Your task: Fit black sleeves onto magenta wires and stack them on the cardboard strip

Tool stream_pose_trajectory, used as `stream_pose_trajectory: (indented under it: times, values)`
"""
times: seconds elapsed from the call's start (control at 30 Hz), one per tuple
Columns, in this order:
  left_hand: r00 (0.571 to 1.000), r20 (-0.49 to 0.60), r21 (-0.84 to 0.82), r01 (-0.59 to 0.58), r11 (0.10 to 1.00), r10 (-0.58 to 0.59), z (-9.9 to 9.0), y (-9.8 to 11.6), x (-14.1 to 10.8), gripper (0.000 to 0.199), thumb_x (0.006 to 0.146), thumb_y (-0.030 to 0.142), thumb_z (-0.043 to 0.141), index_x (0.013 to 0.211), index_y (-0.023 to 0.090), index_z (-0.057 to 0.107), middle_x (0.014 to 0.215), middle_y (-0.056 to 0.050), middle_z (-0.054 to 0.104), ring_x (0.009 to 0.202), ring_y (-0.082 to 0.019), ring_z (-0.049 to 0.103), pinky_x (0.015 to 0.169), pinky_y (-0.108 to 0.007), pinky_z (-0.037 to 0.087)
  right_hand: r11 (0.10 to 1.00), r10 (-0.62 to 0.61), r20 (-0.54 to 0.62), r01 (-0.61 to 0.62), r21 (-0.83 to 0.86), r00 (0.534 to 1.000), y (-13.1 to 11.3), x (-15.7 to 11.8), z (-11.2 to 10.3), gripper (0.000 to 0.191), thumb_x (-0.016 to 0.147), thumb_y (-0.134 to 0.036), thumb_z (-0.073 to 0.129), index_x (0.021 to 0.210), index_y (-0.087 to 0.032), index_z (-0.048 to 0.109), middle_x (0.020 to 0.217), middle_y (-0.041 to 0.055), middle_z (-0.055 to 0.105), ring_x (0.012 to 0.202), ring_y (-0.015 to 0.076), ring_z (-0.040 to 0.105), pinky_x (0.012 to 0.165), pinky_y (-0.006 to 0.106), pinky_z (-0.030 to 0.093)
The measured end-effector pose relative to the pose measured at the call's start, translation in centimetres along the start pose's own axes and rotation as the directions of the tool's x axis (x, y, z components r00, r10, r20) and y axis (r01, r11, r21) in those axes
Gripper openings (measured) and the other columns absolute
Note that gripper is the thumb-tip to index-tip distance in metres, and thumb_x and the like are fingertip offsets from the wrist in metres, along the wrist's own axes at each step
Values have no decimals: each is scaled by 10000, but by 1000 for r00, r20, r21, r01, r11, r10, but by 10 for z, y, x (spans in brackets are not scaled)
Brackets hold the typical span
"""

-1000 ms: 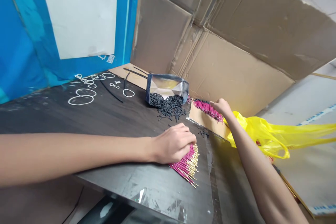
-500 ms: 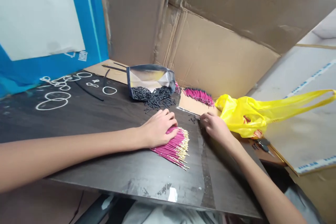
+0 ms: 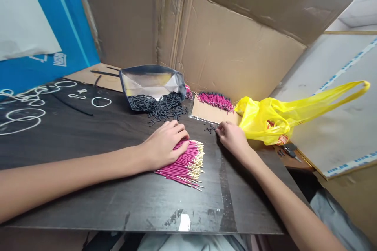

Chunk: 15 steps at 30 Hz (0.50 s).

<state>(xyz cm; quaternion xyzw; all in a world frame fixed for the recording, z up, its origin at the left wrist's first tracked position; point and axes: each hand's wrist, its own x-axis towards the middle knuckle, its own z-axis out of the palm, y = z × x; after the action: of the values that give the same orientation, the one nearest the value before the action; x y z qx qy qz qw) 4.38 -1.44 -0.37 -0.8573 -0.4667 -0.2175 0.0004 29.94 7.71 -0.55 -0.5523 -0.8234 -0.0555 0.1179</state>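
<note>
Left hand (image 3: 166,144) curls over magenta wires (image 3: 184,162), grip uncertain; right hand (image 3: 232,137), narrowed, contents indiscernible, lies beside black pieces (image 3: 211,129). Uneven left-hand pressure could scatter the wires.

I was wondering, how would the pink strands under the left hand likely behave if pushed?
The pink strands would probably slide or roll apart, being thin and fanned out unevenly. They look fairly stiff, since most lie straight up to their gold tips.
</note>
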Motion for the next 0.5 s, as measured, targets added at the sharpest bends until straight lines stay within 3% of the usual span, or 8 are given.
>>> stream_pose_trajectory:
  times: [0.27,0.5]
  values:
    - [1000,-1,-32,-9,999,9,0,0,0,344,1008,339,393,1002,155,683,1001,-79,632,978,-237,500,920,-410,398,997,-65,80,67,-25,995,6,2,2,119,977,-220,488,1000,-142,574,1039,163,661,934,274,646,711,319,395]
    - [1000,-20,-41,-15,999,14,2,-2,-1,322,993,318,418,992,151,693,993,-80,641,981,-244,506,929,-413,400,991,-127,49,125,40,991,9,-7,-10,78,960,-195,482,893,-183,518,973,105,656,888,238,627,742,308,401]
